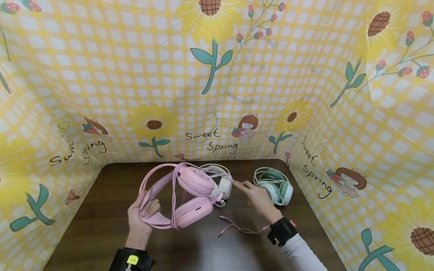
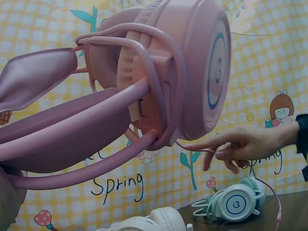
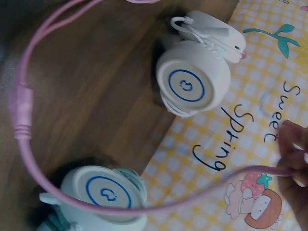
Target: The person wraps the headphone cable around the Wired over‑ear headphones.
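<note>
My left hand point(image 1: 141, 220) grips the pink headphones point(image 1: 194, 215) by the headband, holding them tilted above the table. Strands of their cable are looped round the ear cups and the band, as the left wrist view also shows on the pink ear cup point(image 2: 204, 72). To the right, my right hand point(image 1: 260, 199) pinches the pink cable point(image 3: 159, 210) between thumb and fingers, index finger pointing toward the headphones. From this hand the cable hangs down to a splitter point(image 3: 22, 113) and two plugs, which show low over the table in the head view.
White headphones point(image 1: 225, 187) stand on the brown table point(image 1: 101, 226) behind the pink pair. Mint-green headphones point(image 1: 286, 193) with a bundled cable sit at the back right, beyond my right hand. A yellow checked cloth point(image 1: 162, 82) walls the back and both sides.
</note>
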The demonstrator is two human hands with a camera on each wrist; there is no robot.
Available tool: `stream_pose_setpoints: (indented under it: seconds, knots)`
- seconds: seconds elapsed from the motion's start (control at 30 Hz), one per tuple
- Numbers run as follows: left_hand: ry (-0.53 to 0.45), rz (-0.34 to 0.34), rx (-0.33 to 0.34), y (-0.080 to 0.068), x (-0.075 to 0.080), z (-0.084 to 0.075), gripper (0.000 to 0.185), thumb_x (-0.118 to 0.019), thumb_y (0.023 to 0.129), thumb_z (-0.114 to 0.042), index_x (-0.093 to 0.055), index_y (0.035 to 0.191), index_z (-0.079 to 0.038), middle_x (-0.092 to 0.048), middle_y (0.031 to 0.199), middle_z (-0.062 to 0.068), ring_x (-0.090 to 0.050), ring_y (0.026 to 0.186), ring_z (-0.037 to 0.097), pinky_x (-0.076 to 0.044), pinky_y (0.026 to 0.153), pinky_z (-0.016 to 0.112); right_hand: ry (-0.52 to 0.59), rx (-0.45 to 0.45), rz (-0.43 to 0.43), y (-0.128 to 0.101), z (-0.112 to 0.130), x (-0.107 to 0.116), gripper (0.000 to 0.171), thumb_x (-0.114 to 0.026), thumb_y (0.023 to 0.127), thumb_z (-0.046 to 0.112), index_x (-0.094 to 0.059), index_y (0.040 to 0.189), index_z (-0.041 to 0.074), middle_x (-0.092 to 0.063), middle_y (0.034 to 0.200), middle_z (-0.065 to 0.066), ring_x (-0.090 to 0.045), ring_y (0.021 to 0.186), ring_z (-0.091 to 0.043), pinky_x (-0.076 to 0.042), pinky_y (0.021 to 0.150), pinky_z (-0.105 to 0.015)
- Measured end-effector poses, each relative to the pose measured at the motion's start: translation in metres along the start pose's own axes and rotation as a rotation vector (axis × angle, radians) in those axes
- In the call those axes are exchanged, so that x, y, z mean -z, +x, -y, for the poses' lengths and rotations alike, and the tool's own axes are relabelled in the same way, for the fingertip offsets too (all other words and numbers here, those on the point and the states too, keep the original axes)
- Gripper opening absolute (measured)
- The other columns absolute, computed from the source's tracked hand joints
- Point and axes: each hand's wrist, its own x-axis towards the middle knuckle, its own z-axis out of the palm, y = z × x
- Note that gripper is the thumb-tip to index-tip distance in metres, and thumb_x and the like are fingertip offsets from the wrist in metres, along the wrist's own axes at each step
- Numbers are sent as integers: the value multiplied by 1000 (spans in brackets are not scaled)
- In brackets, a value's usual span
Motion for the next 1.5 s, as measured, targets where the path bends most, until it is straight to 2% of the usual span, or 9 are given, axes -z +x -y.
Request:
stream_pose_setpoints:
  seconds: [0.17,0.27,0.37,0.47,0.63,0.73,0.97,1.2,1.5]
  knots:
    - [-47,-26,0,2,-2,-1,52,-18,109,-26,-49,79,3,-18,55,-4,-18,47,11,-20,45,24,87,22,-196,-3,-4,-5,57,-63,77,-16,-69,125,14,-68,96,-3,-63,66,-14,-51,54,-29]
    - [-61,-35,8,3,-3,0,49,-21,109,-25,-49,79,2,-18,54,-4,-18,47,11,-20,45,24,68,15,-245,0,-4,-5,50,-65,79,-13,-71,120,14,-69,92,-2,-65,69,-16,-52,54,-32]
    - [-69,-46,13,4,-5,2,45,-24,109,-23,-47,78,1,-19,53,-4,-17,47,11,-20,45,24,4,-18,-174,3,0,-6,59,-68,74,-12,-69,126,17,-68,98,-1,-63,69,-16,-49,49,-31]
    - [-82,-74,14,5,-7,5,45,-25,109,-24,-46,75,-1,-19,53,-4,-18,47,11,-20,45,24,-50,-51,-32,4,6,-9,73,-71,68,-13,-63,134,18,-64,109,-2,-62,77,-18,-47,49,-31]
    - [-112,-112,17,6,-10,8,48,-25,108,-28,-41,70,-5,-19,51,-5,-17,45,11,-19,44,24,-15,-76,174,6,17,-16,85,-74,69,-14,-51,145,19,-59,121,-5,-59,73,-16,-46,51,-29]
    - [-132,-100,17,8,-12,10,47,-25,108,-30,-36,68,-8,-19,51,-5,-17,44,11,-19,44,24,53,-69,183,7,21,-21,80,-69,73,-16,-54,142,20,-62,117,-4,-61,70,-15,-48,53,-30]
    - [-171,-123,9,14,-18,15,39,-38,106,-23,-29,68,-16,-19,50,-6,-16,44,10,-18,44,23,210,-61,63,6,28,-30,59,-61,77,-21,-69,125,13,-72,108,-4,-69,95,-18,-57,74,-37]
    - [-220,-253,-69,29,-24,16,34,-45,102,-18,-39,69,-10,-27,47,2,-19,43,14,-17,44,23,173,-34,158,9,44,-32,62,-61,76,-15,-65,131,14,-70,115,-3,-68,96,-18,-56,69,-38]
    - [-227,-263,-136,44,-30,20,43,-36,106,-26,-38,67,-7,-25,48,1,-17,44,13,-16,45,23,144,38,242,19,70,-41,56,-64,86,-3,-61,137,20,-68,118,0,-66,92,-12,-54,64,-31]
